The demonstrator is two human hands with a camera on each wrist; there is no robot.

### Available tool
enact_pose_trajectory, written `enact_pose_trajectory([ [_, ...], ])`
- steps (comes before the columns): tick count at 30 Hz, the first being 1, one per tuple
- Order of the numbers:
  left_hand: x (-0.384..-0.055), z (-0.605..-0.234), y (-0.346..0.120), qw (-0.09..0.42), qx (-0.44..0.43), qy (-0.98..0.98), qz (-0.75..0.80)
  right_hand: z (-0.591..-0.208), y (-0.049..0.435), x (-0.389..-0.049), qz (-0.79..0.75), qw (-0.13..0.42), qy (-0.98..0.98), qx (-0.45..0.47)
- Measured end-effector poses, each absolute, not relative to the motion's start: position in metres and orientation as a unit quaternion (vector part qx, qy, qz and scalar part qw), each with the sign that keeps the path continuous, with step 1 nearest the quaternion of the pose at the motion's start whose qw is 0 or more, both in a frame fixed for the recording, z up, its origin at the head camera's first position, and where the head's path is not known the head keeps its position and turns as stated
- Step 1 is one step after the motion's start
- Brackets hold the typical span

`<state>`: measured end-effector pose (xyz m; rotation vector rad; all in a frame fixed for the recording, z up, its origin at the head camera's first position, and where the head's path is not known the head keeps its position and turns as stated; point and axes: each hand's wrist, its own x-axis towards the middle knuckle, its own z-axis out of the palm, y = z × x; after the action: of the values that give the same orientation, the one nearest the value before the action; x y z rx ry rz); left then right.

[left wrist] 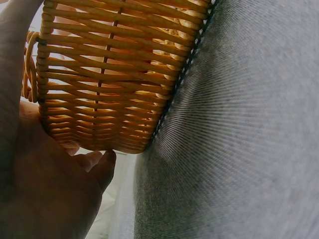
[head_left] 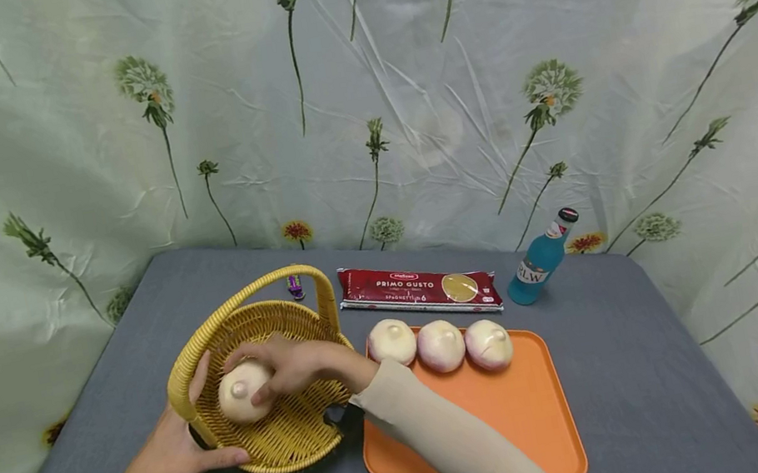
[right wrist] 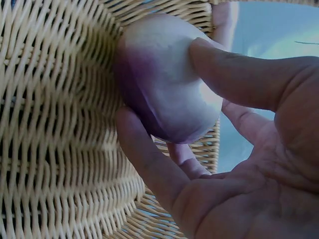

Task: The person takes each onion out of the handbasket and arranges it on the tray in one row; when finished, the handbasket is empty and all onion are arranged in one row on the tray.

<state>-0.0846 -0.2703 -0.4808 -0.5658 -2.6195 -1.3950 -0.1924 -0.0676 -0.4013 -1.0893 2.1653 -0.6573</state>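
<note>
My right hand (head_left: 291,364) holds a white and purple turnip (head_left: 245,391) inside the yellow wicker basket (head_left: 299,432). In the right wrist view, the thumb and fingers (right wrist: 149,149) spread round the turnip (right wrist: 167,79), which is close against the woven wall. My left hand (head_left: 162,452) grips the basket's left side, thumb along the near rim and the other fingers by the handle base. From the left wrist, the basket wall (left wrist: 109,79) shows close up, with fingertips (left wrist: 104,164) at its edge. Three more turnips (head_left: 442,346) sit in a row on the orange tray (head_left: 496,427).
Behind the tray lies a red spaghetti packet (head_left: 419,289), with a blue bottle (head_left: 543,258) upright to its right. A small purple item (head_left: 295,287) is behind the basket handle (head_left: 237,297). The grey tablecloth (head_left: 625,379) meets a flower-printed curtain (head_left: 430,92).
</note>
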Motion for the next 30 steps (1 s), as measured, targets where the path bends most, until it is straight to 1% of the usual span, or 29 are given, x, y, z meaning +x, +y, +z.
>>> enact_pose_trajectory([
  [3, -0.085, -0.482, -0.271, 0.055, -0.182, -0.866, -0.463, -0.398, -0.063, -0.191, -0.265, 0.313, 0.827, -0.384],
  [5, -0.085, -0.483, -0.271, 0.056, -0.183, -0.865, -0.464, -0.396, -0.060, -0.190, -0.272, 0.313, 0.825, -0.383],
  [14, -0.086, -0.482, -0.270, 0.074, -0.197, -0.862, -0.462, -0.388, -0.043, -0.188, -0.267, 0.257, 0.800, -0.472],
  [24, -0.085, -0.483, -0.270, 0.084, -0.203, -0.857, -0.465, -0.373, -0.019, -0.175, -0.281, 0.242, 0.777, -0.509],
  [30, -0.085, -0.483, -0.270, 0.079, -0.198, -0.856, -0.471, -0.371, -0.009, -0.171, -0.292, 0.232, 0.769, -0.519],
])
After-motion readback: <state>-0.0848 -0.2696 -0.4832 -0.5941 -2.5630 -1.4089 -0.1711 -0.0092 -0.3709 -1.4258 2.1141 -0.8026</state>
